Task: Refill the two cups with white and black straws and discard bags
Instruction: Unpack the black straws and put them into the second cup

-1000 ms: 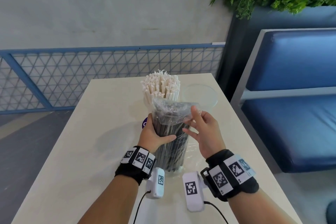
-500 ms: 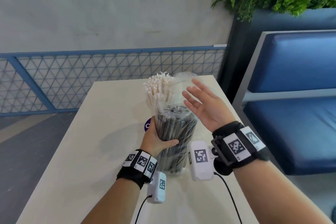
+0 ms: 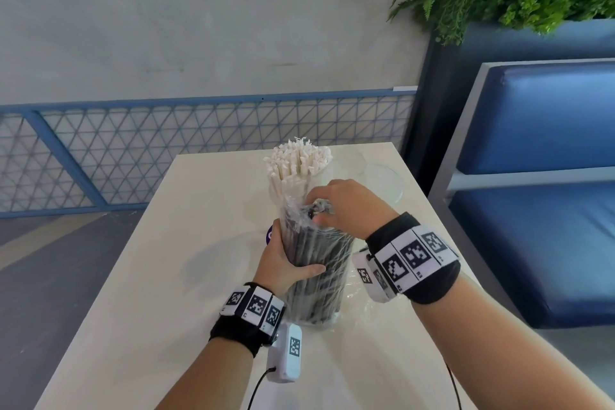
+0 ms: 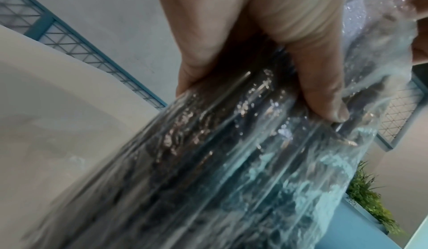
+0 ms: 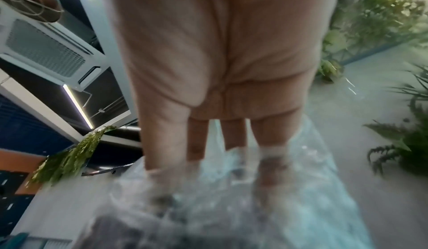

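Observation:
A clear bag of black straws stands upright inside a clear cup on the table. My left hand grips the bag around its middle; in the left wrist view the fingers curl over the plastic. My right hand comes down on top and pinches the gathered end of the bag, with crumpled plastic seen under its fingers. Behind stands a bundle of white straws; its cup is hidden.
The cream table has a clear flat lid at its far right. A purple round thing peeks out behind my left hand. A blue bench stands right of the table, a blue mesh fence beyond it.
My right hand, open and raised beside the bag before, has turned palm down and closed on the bag's top. The left hand keeps its grip on the bag.

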### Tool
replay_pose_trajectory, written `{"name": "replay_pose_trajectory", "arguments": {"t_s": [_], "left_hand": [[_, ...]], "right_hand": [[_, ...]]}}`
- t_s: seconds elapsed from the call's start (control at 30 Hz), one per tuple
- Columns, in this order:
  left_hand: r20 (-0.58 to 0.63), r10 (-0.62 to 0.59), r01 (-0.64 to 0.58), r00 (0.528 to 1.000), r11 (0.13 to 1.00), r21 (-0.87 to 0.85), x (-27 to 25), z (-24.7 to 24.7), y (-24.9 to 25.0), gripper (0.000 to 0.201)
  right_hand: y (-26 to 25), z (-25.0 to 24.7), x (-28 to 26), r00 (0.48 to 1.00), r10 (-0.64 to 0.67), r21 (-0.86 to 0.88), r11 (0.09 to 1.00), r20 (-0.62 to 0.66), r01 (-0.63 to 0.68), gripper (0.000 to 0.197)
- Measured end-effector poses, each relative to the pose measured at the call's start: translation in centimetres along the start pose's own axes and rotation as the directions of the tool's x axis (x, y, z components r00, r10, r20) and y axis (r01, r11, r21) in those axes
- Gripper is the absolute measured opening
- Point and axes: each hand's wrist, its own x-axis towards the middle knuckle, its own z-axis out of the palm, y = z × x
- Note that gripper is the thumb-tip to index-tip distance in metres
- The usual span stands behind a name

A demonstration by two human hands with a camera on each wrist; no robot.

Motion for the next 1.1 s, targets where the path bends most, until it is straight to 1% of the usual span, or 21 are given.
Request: {"name": "replay_pose_trajectory", "arguments": {"t_s": [0.1,0.2,0.33,0.4,0.47,0.5,0.57,0.63,0.7,0.8,0.9,0.93,0.97,1.0,1.03,1.1], "left_hand": [[-0.002,-0.010,0.010,1.000,1.000,-0.014,-0.1,-0.1,-0.2,0.102],[0.007,0.002,-0.002,1.000,1.000,-0.032,-0.1,-0.1,-0.2,0.106],[0.024,0.053,-0.052,0.998,0.998,-0.041,0.2,-0.5,0.9,0.094],[0.034,0.067,-0.066,0.997,0.997,-0.041,0.3,-0.5,1.3,0.092],[0.023,0.073,-0.072,0.997,0.997,-0.037,0.4,-0.4,1.4,0.097],[0.015,0.070,-0.069,0.997,0.997,-0.028,0.4,-0.4,1.3,0.100],[0.002,0.063,-0.063,0.998,0.998,-0.007,0.6,-0.6,1.2,0.100],[-0.002,0.056,-0.056,0.998,0.998,-0.004,0.5,-0.8,1.2,0.095],[-0.007,0.048,-0.048,0.999,0.999,-0.019,0.4,-0.9,1.0,0.094],[-0.015,0.035,-0.035,0.999,0.998,-0.045,0.3,-0.8,0.7,0.092],[-0.028,0.047,-0.048,0.999,0.997,-0.064,0.3,-0.7,0.7,0.092],[-0.038,0.054,-0.057,0.998,0.996,-0.070,0.3,-0.8,0.8,0.092],[-0.050,0.059,-0.062,0.997,0.995,-0.079,0.3,-0.8,0.8,0.092],[-0.063,0.062,-0.068,0.996,0.993,-0.092,0.3,-0.8,0.8,0.091],[-0.073,0.064,-0.071,0.995,0.993,-0.100,0.3,-0.8,0.8,0.090],[-0.083,0.065,-0.074,0.994,0.992,-0.106,0.2,-0.8,0.8,0.088]], "right_hand": [[0.1,0.1,0.0,0.999,-0.036,0.044,0.998,0.004,0.036,0.029],[0.4,1.2,0.0,0.995,0.004,0.121,0.993,-0.095,0.008,0.021],[0.8,3.0,0.5,0.968,0.039,0.225,0.974,-0.248,0.018,0.010],[1.1,3.5,0.8,0.955,0.074,0.259,0.966,-0.286,0.002,0.008],[1.4,3.8,1.0,0.941,0.108,0.302,0.953,-0.321,-0.007,0.008],[1.4,3.7,1.0,0.933,0.114,0.322,0.947,-0.342,0.002,0.008],[1.4,3.3,1.0,0.912,0.109,0.343,0.939,-0.395,0.036,0.009],[1.3,2.3,1.0,0.879,0.096,0.354,0.931,-0.467,0.086,0.010],[1.2,1.0,1.0,0.829,0.094,0.365,0.921,-0.551,0.137,0.010],[1.1,-0.6,1.1,0.741,0.065,0.328,0.920,-0.669,0.215,0.011],[0.4,-0.4,0.5,0.637,0.032,0.276,0.917,-0.770,0.288,0.009],[0.2,0.2,0.1,0.602,0.045,0.272,0.917,-0.797,0.291,0.010],[0.1,1.0,-0.2,0.580,0.080,0.291,0.914,-0.811,0.282,0.014],[0.1,2.0,-0.6,0.577,0.122,0.329,0.905,-0.808,0.269,0.018],[0.2,3.1,-0.9,0.595,0.165,0.375,0.893,-0.787,0.249,0.022],[0.3,4.8,-1.1,0.665,0.236,0.463,0.867,-0.708,0.186,0.033]]}}
